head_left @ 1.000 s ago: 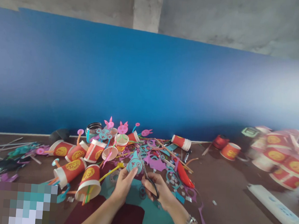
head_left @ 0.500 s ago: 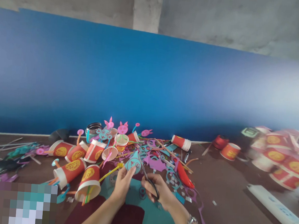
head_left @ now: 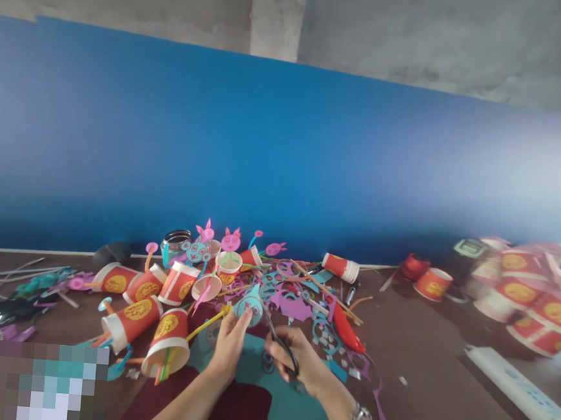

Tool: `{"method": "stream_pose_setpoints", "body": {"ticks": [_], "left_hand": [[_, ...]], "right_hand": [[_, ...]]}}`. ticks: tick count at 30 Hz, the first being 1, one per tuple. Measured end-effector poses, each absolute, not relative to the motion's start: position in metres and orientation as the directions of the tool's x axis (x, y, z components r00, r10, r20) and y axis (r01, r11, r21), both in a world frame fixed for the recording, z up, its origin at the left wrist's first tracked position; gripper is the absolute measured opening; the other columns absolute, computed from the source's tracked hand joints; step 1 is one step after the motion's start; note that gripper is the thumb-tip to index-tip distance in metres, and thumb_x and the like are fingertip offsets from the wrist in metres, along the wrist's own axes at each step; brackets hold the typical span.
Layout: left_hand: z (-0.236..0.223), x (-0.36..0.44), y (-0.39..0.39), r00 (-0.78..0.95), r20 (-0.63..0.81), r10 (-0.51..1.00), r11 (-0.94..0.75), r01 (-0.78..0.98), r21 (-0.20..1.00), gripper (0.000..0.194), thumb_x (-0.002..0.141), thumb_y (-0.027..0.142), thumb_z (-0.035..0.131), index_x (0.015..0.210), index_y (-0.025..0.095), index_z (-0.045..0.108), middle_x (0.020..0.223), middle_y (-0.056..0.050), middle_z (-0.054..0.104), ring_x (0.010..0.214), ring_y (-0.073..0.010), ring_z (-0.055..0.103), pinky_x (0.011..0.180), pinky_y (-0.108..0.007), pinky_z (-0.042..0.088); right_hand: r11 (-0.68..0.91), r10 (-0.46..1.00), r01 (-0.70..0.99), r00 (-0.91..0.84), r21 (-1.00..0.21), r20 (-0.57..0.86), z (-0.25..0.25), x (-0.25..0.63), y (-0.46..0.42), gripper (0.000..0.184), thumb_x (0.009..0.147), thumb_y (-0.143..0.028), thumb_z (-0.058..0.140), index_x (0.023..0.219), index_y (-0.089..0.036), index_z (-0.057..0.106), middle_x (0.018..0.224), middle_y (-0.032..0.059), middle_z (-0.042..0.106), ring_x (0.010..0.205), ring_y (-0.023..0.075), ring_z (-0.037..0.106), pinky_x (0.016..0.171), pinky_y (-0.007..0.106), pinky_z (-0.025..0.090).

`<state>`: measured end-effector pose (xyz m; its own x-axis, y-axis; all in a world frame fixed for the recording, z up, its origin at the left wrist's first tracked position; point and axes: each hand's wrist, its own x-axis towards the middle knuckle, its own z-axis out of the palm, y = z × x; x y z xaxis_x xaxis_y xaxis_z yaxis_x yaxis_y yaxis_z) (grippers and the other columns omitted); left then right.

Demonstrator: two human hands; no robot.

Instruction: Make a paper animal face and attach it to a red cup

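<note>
Near the lower centre of the frame, the teal paper face [head_left: 248, 307] is pinched by the left hand [head_left: 230, 343], apparently to steady its edge beside the scissors [head_left: 283, 344] clasped in the right hand [head_left: 293, 352]. Beyond, purple scraps [head_left: 293, 305] crowd the blades; at lower left, straws jut from tipped cups [head_left: 168, 337].

The teal paper cutout [head_left: 244, 307], inked with a face, tilts upright, point near twelve o'clock. Black-handled scissors [head_left: 289, 350] slant at its four o'clock.
</note>
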<state>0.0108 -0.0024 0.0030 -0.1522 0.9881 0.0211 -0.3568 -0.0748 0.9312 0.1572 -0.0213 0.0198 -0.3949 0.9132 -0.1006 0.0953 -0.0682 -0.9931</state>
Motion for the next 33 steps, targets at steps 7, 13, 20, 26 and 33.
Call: {"method": "stream_pose_setpoints", "body": {"ticks": [7, 13, 20, 26, 33], "left_hand": [[0.006, 0.011, -0.005, -0.069, 0.047, 0.997, -0.068, -0.354, 0.933, 0.029, 0.066, 0.042, 0.070, 0.076, 0.015, 0.068, 0.066, -0.001, 0.064, 0.068, -0.0161, 0.057, 0.067, -0.024, 0.042], [-0.001, 0.011, -0.003, -0.106, 0.031, 0.994, -0.067, -0.353, 0.933, 0.031, 0.065, 0.043, 0.070, 0.076, 0.014, 0.068, 0.067, -0.001, 0.064, 0.067, -0.0155, 0.056, 0.065, -0.024, 0.041], [0.002, 0.011, -0.002, -0.174, 0.011, 0.985, -0.071, -0.343, 0.937, 0.031, 0.063, 0.044, 0.072, 0.071, 0.015, 0.065, 0.064, 0.001, 0.060, 0.068, -0.0152, 0.054, 0.066, -0.023, 0.040], [-0.001, 0.011, -0.003, -0.088, 0.052, 0.995, -0.080, -0.345, 0.935, 0.027, 0.069, 0.042, 0.067, 0.075, 0.016, 0.064, 0.064, 0.002, 0.060, 0.066, -0.0139, 0.053, 0.064, -0.023, 0.041], [-0.005, 0.010, 0.000, -0.095, 0.070, 0.993, -0.097, -0.318, 0.943, 0.027, 0.070, 0.042, 0.067, 0.074, 0.016, 0.065, 0.063, 0.002, 0.060, 0.066, -0.0133, 0.054, 0.064, -0.022, 0.042]], "right_hand": [[-0.067, 0.918, 0.067, -0.387, -0.995, -0.088, 0.020, 0.158, -0.022, 0.044, 0.069, -0.058, 0.060, 0.071, -0.015, 0.052, 0.040, -0.0085, 0.044, 0.031, 0.0037, 0.035, 0.032, 0.015, 0.024], [-0.070, 0.906, 0.068, -0.413, -0.995, -0.092, 0.021, 0.159, -0.021, 0.045, 0.069, -0.060, 0.060, 0.071, -0.015, 0.050, 0.039, -0.0098, 0.040, 0.030, 0.0029, 0.032, 0.033, 0.016, 0.024], [-0.052, 0.901, 0.082, -0.426, -0.995, -0.082, 0.016, 0.160, -0.020, 0.038, 0.073, -0.053, 0.060, 0.071, -0.016, 0.051, 0.038, -0.0099, 0.040, 0.029, 0.0032, 0.033, 0.032, 0.015, 0.024], [-0.110, 0.910, 0.120, -0.387, -0.987, -0.148, 0.016, 0.159, -0.021, 0.036, 0.071, -0.050, 0.062, 0.072, -0.015, 0.053, 0.042, -0.0076, 0.047, 0.031, 0.0044, 0.038, 0.031, 0.015, 0.024], [-0.067, 0.903, 0.097, -0.417, -0.993, -0.102, 0.018, 0.160, -0.020, 0.036, 0.071, -0.049, 0.062, 0.068, -0.016, 0.050, 0.038, -0.0095, 0.041, 0.030, 0.0030, 0.033, 0.032, 0.015, 0.024]]}}
